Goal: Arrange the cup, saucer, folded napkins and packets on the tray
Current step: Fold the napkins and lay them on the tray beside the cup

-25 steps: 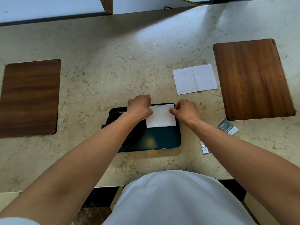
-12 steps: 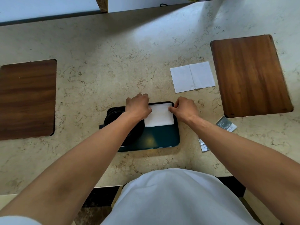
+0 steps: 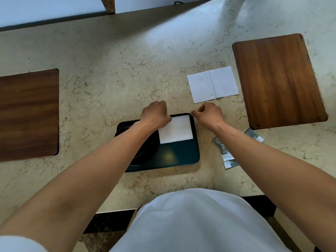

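At the centre of the frame the left hand rests curled on the upper left corner of a folded white napkin, its grip pinching that edge as far as the view shows. The right hand hovers just beside the napkin's upper right corner, fingers curled with thumb and forefinger pointing at the corner; whether its grip touches the paper cannot be told. The napkin lies in the upper right part of a dark green tray, which sits on the marbled beige worktop just below the frame's middle. On the left part of the tray, mostly hidden under the left forearm, stands a black saucer with what looks like a dark cup on it. A second napkin, unfolded to 2 panels, lies on the worktop above and right of the right hand. Grey packets lie on the worktop right of the tray, partly under the right forearm. 2 wooden boards flank the scene: one at the left edge, one at the upper right.
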Available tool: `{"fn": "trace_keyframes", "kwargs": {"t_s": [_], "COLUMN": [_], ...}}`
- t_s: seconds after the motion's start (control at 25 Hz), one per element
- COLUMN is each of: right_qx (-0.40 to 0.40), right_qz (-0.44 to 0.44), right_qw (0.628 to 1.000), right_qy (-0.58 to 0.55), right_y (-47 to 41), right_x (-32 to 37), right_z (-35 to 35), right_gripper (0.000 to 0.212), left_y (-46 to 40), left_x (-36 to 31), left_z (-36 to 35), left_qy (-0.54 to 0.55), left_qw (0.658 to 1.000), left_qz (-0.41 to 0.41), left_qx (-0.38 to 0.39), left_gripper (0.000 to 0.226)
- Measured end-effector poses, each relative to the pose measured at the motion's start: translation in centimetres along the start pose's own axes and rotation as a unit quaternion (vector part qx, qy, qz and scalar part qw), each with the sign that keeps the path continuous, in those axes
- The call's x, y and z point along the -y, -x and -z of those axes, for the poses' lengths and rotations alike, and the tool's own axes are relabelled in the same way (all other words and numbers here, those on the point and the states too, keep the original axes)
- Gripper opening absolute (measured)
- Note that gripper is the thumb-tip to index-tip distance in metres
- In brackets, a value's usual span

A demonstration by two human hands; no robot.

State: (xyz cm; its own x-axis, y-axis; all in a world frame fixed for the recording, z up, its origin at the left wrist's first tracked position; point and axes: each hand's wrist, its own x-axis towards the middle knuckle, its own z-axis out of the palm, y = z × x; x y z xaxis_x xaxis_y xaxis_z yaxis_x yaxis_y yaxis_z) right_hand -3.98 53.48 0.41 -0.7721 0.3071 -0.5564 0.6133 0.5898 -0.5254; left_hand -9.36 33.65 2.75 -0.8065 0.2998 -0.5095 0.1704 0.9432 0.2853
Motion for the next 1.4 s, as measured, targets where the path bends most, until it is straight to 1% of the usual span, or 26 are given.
{"fn": "trace_keyframes", "kwargs": {"t_s": [0.08,0.2,0.32,0.44,0.52,0.64,0.76,0.88,0.96,1.04,1.16,1.24,1.32,1.4], "right_qx": [-0.006,-0.029,-0.059,-0.103,-0.143,-0.201,-0.214,-0.226,-0.231,-0.220,-0.194,-0.179,-0.161,-0.139], "right_qz": [-0.014,-0.026,-0.045,-0.055,-0.054,-0.074,-0.099,-0.101,-0.096,-0.093,-0.078,-0.062,-0.037,-0.010], "right_qw": [0.999,0.998,0.996,0.992,0.987,0.977,0.971,0.968,0.968,0.971,0.978,0.981,0.985,0.987], "right_qy": [-0.032,-0.040,-0.044,-0.054,-0.040,0.002,0.026,0.032,0.024,0.006,-0.020,-0.032,-0.048,-0.082], "right_y": [-0.6,-1.5,-2.6,-3.8,-4.6,-6.3,-7.4,-7.8,-8.0,-8.1,-8.0,-7.5,-6.9,-6.3], "right_x": [-0.3,-0.9,-1.8,-2.8,-3.5,-4.3,-4.8,-4.9,-4.8,-4.6,-4.5,-4.1,-3.6,-3.1], "right_z": [0.7,2.0,3.5,5.0,5.7,6.3,6.1,5.5,5.5,5.8,6.2,6.1,5.9,5.8], "right_gripper": [0.023,0.019,0.018,0.033,0.045,0.055,0.062,0.064,0.060,0.052,0.031,0.016,0.008,0.008], "left_y": [-0.7,-2.5,-5.1,-7.7,-8.9,-10.5,-11.3,-11.7,-11.9,-11.7,-11.3,-11.0,-10.8,-10.6], "left_x": [-0.8,-2.6,-4.6,-6.6,-7.8,-9.5,-10.5,-10.7,-10.7,-10.6,-10.8,-10.9,-10.9,-10.8], "left_z": [0.4,0.8,0.8,0.9,0.8,0.6,0.1,-0.6,-1.0,-1.0,-0.9,-0.9,-0.8,-0.7], "left_qy": [0.045,0.107,0.113,0.095,0.068,-0.028,-0.090,-0.131,-0.141,-0.143,-0.120,-0.097,-0.055,0.033], "left_qw": [0.999,0.994,0.993,0.993,0.993,0.986,0.974,0.969,0.971,0.971,0.975,0.982,0.990,0.995], "left_qz": [-0.004,-0.017,-0.038,-0.066,-0.095,-0.161,-0.196,-0.189,-0.176,-0.172,-0.161,-0.142,-0.117,-0.085], "left_qx": [-0.012,-0.025,-0.015,-0.023,-0.031,-0.045,-0.072,-0.085,-0.083,-0.086,-0.091,-0.079,-0.055,-0.036], "left_gripper": [0.021,0.022,0.024,0.027,0.035,0.048,0.052,0.055,0.052,0.050,0.052,0.059,0.068,0.070]}}
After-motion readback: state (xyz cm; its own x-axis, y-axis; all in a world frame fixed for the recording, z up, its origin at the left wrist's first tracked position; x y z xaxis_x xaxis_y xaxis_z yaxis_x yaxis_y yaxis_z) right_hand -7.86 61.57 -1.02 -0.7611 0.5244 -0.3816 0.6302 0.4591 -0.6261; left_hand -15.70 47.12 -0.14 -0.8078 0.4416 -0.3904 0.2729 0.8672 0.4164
